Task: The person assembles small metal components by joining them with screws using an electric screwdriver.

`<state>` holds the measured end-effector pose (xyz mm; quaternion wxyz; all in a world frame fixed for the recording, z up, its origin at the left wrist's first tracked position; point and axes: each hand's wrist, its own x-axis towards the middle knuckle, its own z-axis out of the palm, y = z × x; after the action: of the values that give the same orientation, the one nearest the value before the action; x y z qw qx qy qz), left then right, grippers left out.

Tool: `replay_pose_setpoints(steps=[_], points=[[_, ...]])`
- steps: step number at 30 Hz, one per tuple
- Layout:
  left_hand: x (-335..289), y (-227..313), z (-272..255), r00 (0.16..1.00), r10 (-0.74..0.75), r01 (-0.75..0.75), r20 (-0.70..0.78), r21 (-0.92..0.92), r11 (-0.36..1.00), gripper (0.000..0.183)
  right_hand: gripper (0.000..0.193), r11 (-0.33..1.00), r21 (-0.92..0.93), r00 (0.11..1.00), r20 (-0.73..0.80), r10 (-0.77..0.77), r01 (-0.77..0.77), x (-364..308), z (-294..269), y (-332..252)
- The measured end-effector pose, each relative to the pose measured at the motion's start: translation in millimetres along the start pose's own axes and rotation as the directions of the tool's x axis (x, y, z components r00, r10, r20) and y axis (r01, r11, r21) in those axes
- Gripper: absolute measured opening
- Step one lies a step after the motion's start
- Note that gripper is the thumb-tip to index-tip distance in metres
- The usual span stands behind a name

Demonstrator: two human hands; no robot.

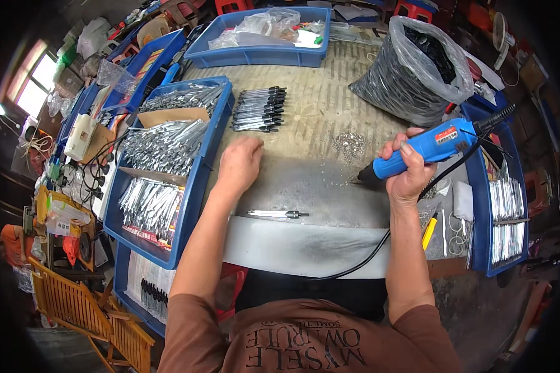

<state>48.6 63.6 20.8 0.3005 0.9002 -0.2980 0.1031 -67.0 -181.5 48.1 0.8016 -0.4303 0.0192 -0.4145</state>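
My right hand (409, 171) is wrapped round a blue electric screwdriver (424, 151), its dark tip pointing left and down to the table. Close to that tip lie a small heap of tiny shiny metal parts (349, 145) and some scattered ones. My left hand (240, 163) rests beside the blue compartment tray, fingers curled together; anything inside them is hidden. Just beyond it, a row of slim black-and-silver pen-like pieces (259, 109) lies stacked on the table. One single silver pen-like piece with a dark end (276, 214) lies near the table's front edge, apart from both hands.
The left-hand blue tray (223, 133) holds many slim silver parts, split by cardboard dividers. A blue bin (255, 57) with plastic bags stands at the back. A large plastic sack (395, 81) of dark parts stands back right. A yellow-handled tool (429, 232) lies right.
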Motion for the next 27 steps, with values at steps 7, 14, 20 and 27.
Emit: replay_pose_setpoints(steps=[7, 14, 20, 27], points=[[39, -36, 26, 0.99, 0.101, -0.061, -0.1, 0.346, 0.936, 0.018, 0.031, 1.0, -0.03, 1.0, -0.018, -0.005, 0.005, 1, 1, 0], [47, -43, 30, 0.998, 0.057, -0.054, 0.005, 0.432, 0.9, 0.016, 0.031, 1.0, -0.018, 0.999, -0.035, 0.003, -0.004, 4, 0, 0], [49, -49, 28, 0.991, 0.125, -0.132, 0.044, 0.43, 0.893, 0.016, 0.031, 1.0, -0.021, 0.999, -0.037, 0.008, -0.009, 4, -1, 1], [48, -44, 27, 0.992, 0.114, -0.13, 0.063, 0.426, 0.895, 0.016, 0.032, 1.0, -0.01, 0.999, -0.039, 0.016, -0.016, 4, -2, 0]])
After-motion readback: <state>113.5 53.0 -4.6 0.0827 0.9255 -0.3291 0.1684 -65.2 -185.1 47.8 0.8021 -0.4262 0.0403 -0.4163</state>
